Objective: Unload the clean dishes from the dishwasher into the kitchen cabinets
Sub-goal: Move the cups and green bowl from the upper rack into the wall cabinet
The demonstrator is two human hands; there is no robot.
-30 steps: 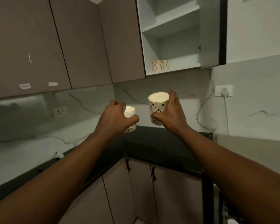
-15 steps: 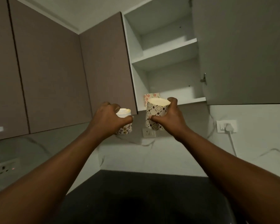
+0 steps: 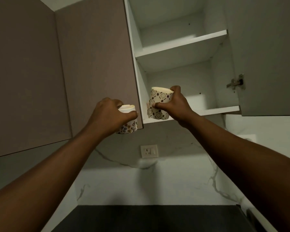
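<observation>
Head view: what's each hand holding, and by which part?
Left hand grips the floral cup around its side wall, near the rim. Right hand grips the geometric-patterned cup by its side wall, thumb across the front, fingers behind.

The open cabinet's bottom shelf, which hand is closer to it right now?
Right. The right hand holds the geometric cup at the bottom shelf edge; the left hand holds the floral cup left of it, before the closed door.

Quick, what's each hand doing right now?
Left hand: holding a floral cup.
Right hand: holding a patterned cup at the cabinet's bottom shelf.
</observation>
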